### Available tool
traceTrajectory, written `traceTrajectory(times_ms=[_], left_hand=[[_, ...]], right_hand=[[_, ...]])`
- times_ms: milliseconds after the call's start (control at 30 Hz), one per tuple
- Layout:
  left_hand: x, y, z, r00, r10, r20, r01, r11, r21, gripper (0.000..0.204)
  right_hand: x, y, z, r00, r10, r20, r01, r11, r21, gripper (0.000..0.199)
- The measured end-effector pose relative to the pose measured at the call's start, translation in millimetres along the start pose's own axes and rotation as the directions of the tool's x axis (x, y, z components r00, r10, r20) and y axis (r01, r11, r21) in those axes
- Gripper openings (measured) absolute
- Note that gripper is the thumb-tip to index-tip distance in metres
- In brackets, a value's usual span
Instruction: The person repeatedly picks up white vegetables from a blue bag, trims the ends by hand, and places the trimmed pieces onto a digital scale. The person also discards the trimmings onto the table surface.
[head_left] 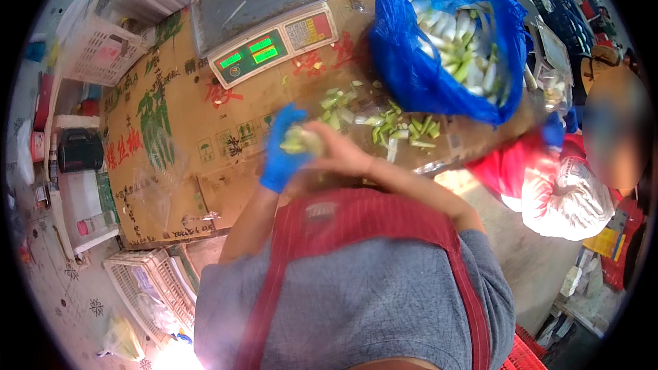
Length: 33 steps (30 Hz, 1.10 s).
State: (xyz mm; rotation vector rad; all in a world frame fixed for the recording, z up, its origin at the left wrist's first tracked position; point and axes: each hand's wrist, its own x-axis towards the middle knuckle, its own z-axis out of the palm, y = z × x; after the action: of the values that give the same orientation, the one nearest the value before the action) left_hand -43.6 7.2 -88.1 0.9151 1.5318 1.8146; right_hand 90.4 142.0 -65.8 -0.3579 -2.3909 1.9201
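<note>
A worker in a grey shirt and red apron trims a pale green vegetable piece (301,140) at a table covered in flattened cardboard (171,137), just in front of the digital scale (264,17). The left hand (282,151), in a blue glove, has its fingers curled closed around the piece; the bare right hand (339,154) is cupped against it from the other side, though whether it grips a blade cannot be told. Cut green scraps (384,127) lie scattered to the right of the scale, below an open blue bag (411,75) heaped with white and green stalks. Judging by the blur, the work is fast; a firm gloved grip held over the cardboard would keep trimmings off the floor. A second person in red (541,178) works further right of the scale
</note>
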Motion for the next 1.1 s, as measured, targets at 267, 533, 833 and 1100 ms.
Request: traceTrajectory(times_ms=[267,533,833,1100], left_hand=[[2,4,6,0.986,-0.125,-0.114,0.12,0.992,-0.043,0.059],[-6,-20,6,0.979,-0.171,-0.114,0.165,0.985,-0.053,0.07],[29,44,20,0.974,-0.226,-0.013,0.22,0.959,-0.179,0.06],[36,31,14,0.947,-0.26,-0.187,0.118,0.827,-0.55,0.038]], right_hand=[[6,2,3,0.959,-0.184,-0.215,0.15,0.975,-0.163,0.07],[15,23,-2,0.961,-0.246,-0.126,0.191,0.92,-0.342,0.07],[15,-54,-40,0.999,0.003,0.032,0.016,0.825,-0.565,0.072],[-29,-10,-23,0.895,-0.117,-0.431,0.05,0.985,-0.164,0.051]])
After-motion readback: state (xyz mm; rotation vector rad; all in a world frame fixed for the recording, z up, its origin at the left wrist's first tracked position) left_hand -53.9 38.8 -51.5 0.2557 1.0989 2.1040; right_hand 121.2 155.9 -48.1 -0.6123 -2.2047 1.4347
